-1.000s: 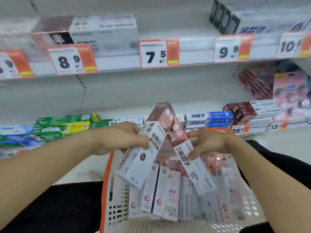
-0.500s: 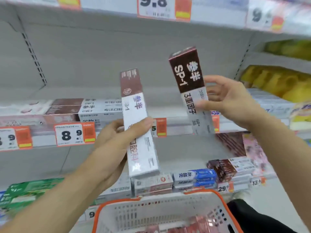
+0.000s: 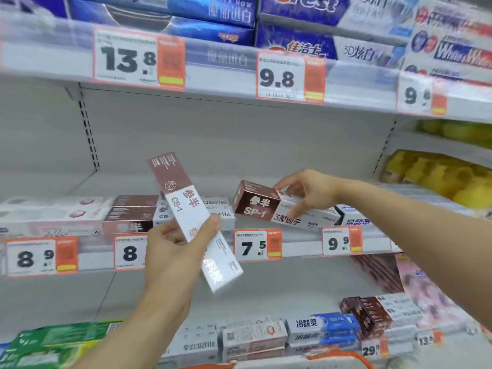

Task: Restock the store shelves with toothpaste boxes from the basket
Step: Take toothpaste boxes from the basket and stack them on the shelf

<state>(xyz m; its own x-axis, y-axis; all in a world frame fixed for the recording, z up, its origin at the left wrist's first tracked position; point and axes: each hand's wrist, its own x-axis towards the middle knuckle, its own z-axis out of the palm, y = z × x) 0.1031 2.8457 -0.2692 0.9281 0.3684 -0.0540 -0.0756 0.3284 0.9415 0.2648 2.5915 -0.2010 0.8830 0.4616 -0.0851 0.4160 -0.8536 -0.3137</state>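
Head view: the right hand (image 3: 310, 194) has lowered its SP-1 toothpaste box (image 3: 269, 207), before upright, flat onto the middle shelf (image 3: 298, 245) and pinches it. The left hand (image 3: 174, 251) still grips the tilted CB-1 toothpaste box (image 3: 190, 214) before the shelf.

bare middle shelf (image 3: 266, 187) open above and behind, stacked boxes (image 3: 127, 217) blocking left, blue-lettered box (image 3: 354, 218) right

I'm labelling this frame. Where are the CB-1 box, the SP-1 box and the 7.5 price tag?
CB-1 box (image 3: 186, 206), head view, white middle face.
SP-1 box (image 3: 257, 205), head view, brown end.
7.5 price tag (image 3: 253, 247), head view, printed digits.
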